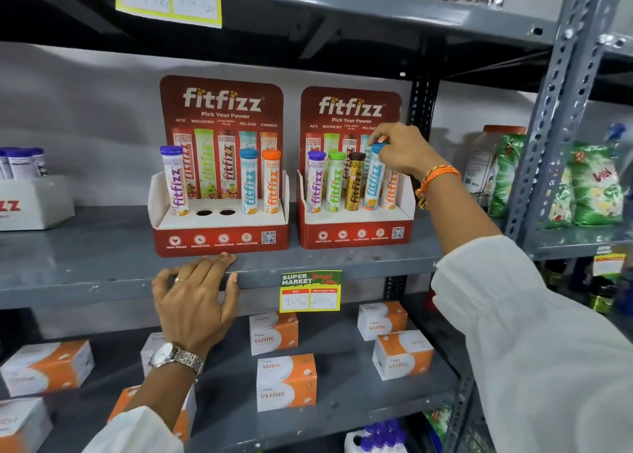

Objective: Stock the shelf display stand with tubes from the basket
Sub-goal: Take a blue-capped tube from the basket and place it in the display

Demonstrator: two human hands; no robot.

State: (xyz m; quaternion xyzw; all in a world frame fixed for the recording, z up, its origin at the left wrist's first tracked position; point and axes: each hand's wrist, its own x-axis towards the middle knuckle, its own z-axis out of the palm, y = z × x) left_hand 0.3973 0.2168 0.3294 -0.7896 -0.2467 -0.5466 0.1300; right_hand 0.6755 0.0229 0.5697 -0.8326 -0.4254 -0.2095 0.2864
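Two red fitfizz display stands sit side by side on the grey middle shelf (102, 274). The left stand (219, 236) holds a purple-capped tube (174, 182), a blue-capped tube (249, 182) and an orange-capped tube (271, 182); two middle holes (215, 212) are empty. The right stand (356, 238) holds purple, green, brown, blue and orange tubes. My right hand (400, 151) pinches the cap of the blue-capped tube (373, 185), which stands in its hole. My left hand (197, 295) rests flat on the shelf's front edge below the left stand. The basket is out of view.
A white box of purple-capped tubes (24, 192) stands at the far left. White-and-orange boxes (286, 380) lie on the shelf below. A yellow price tag (310, 291) hangs on the shelf edge. Green packets (596, 185) and a jar fill the right-hand rack beyond the upright.
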